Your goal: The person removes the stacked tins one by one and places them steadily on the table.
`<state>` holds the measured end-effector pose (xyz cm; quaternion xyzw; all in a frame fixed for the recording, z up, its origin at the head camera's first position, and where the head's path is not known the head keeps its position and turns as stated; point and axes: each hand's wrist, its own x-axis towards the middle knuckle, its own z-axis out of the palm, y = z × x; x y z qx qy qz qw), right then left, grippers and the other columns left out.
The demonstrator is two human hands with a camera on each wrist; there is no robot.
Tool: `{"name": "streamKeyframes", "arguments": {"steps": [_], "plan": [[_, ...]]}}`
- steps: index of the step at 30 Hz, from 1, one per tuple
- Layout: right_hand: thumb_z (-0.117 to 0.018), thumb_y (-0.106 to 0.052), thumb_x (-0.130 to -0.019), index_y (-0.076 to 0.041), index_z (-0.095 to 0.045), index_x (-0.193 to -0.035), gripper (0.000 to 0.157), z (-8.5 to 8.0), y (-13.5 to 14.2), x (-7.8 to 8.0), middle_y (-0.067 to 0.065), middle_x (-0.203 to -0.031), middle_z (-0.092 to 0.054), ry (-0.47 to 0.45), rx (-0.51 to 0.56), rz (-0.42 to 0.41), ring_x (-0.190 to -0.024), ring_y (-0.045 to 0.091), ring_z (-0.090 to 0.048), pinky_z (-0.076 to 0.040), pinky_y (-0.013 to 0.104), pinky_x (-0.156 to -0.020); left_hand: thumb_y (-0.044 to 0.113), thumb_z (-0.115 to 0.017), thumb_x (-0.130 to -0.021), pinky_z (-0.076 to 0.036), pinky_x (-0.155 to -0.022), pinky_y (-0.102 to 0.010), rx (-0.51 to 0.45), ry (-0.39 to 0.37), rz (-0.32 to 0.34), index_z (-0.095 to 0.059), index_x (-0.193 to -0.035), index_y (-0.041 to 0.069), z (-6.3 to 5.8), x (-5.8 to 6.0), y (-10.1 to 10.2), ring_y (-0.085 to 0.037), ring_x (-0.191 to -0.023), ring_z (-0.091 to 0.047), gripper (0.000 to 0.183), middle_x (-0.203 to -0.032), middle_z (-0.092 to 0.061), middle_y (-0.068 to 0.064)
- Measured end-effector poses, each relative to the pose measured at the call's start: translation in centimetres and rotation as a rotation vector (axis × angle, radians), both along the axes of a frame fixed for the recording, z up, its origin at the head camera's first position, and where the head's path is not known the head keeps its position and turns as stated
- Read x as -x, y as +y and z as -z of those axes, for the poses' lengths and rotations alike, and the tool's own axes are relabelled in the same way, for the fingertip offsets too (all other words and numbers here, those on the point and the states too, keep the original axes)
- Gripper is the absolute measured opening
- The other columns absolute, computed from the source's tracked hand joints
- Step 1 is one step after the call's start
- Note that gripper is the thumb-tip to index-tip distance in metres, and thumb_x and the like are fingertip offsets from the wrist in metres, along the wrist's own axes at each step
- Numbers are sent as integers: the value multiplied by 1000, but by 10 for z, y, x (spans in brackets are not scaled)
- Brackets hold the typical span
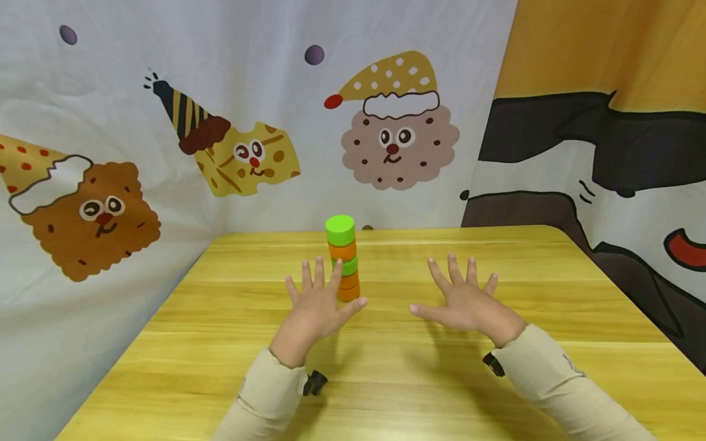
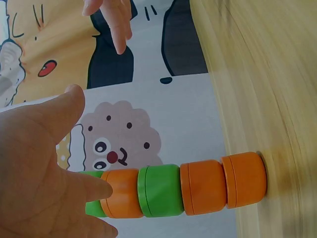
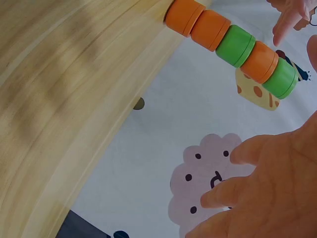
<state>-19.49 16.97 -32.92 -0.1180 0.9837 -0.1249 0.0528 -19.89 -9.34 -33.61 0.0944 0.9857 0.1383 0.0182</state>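
An upright stack of several round orange and green pieces [image 1: 340, 231], like lidded jars or cylindrical blocks, stands on the wooden table. In the left wrist view its pieces [image 2: 161, 191] alternate colours, with two orange ones at the bottom and a green one on top. My left hand [image 1: 314, 309] is spread over the table in front of the stack, partly covering it in the head view; it holds nothing. Off to the right, my right hand [image 1: 469, 304] is also spread, fingers straight, palm down and holding nothing. The right wrist view shows the stack [image 3: 235, 45] apart from that hand.
The wooden table [image 1: 441, 392] spreads under both hands. Behind and beside it hangs a white cloth [image 1: 265, 55] printed with cartoon biscuits and cheese. Each cuff carries a small black wrist device [image 1: 315, 383].
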Motion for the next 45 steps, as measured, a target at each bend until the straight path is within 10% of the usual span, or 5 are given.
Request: {"name": "streamKeyframes", "arguments": {"steps": [7,14,24,45], "plan": [[-36,-82,-75,-16,-6,-151,105,0,-3,3,29,-150,4,7,51,-25,-130,56,14,14,78,-88,69,-44,-83,0,-106,-66,-75,48,8,-6,-151,18,1,4,-6,-43,-139,7,93,-153,1,-22],[-52,-62,-84,-7,-9,-149,95,-9,-20,26,25,-152,0,54,283,-138,-139,42,9,13,63,-105,41,-66,-84,-29,-106,-54,-543,189,42,-20,-148,8,2,24,-19,-36,-136,-25,86,-150,-24,-18],[-57,-51,-87,-12,-25,-147,79,-20,-68,65,10,-151,-26,90,649,-157,-137,30,-26,-26,51,-109,17,-70,-83,-32,-108,-39,-1111,160,43,-37,-140,1,21,59,-28,-29,-130,-39,67,-142,-40,-17],[-63,-43,-85,-12,-33,-144,73,-15,-106,110,9,-145,-39,113,848,-166,-129,28,-39,-35,46,-104,4,-62,-87,-39,-103,-31,-1374,119,65,-46,-133,0,49,87,-23,-25,-124,-47,49,-134,-49,-18]]}}
